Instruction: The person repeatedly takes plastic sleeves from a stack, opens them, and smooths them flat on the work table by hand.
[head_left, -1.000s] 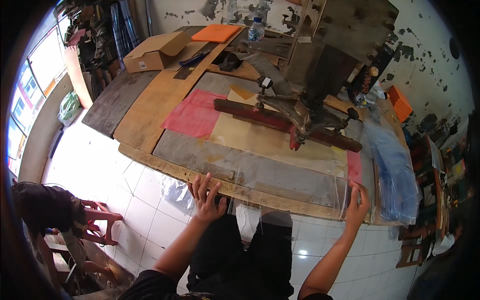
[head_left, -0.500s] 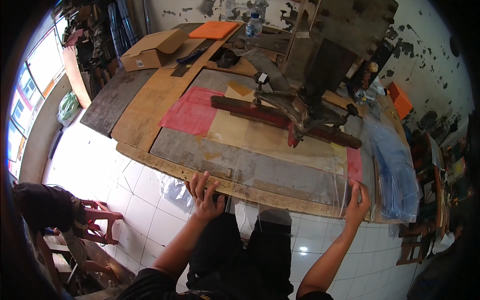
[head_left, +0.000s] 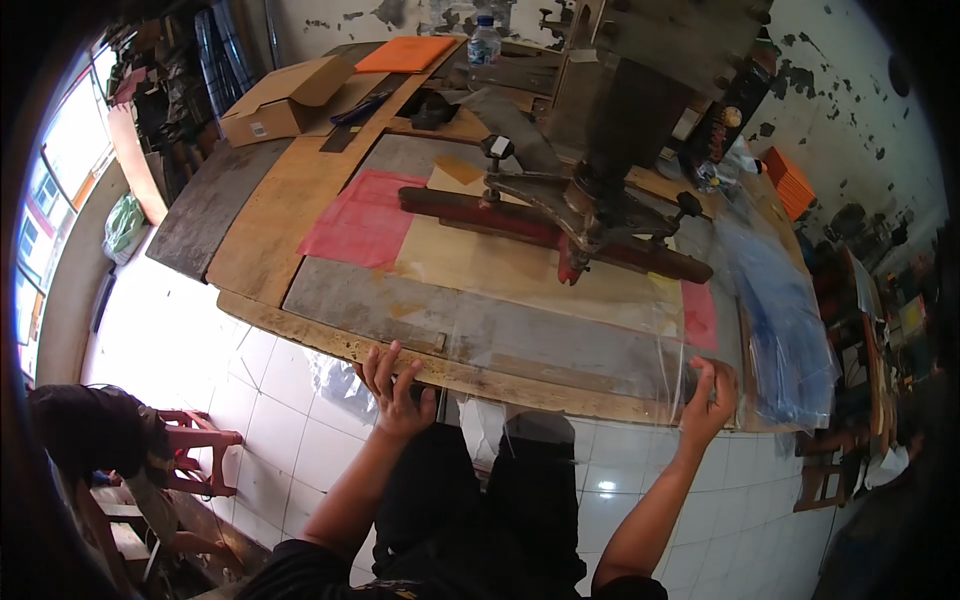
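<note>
My left hand (head_left: 400,398) rests on the table's front edge (head_left: 300,335) with its fingers apart and nothing in it. At the right, my right hand (head_left: 711,398) is closed on the right edge of a clear plastic sheet (head_left: 570,365), which lies over the grey plate and hangs past the front edge. Behind the sheet is a cream strip (head_left: 500,272) with a red patch (head_left: 360,215) at its left end. Above the strip stands a press with a long dark red bar (head_left: 480,215); the bar hides part of the strip.
A pile of bluish clear plastic (head_left: 785,340) lies at the table's right end. Farther back are a cardboard box (head_left: 275,110), an orange stack (head_left: 405,54) and a water bottle (head_left: 484,42). A red stool (head_left: 205,440) stands on the floor at left.
The view has shifted, so the table and press appear slightly farther left. Both hands keep nearly the same places at the table edge, the right one still on the sheet.
</note>
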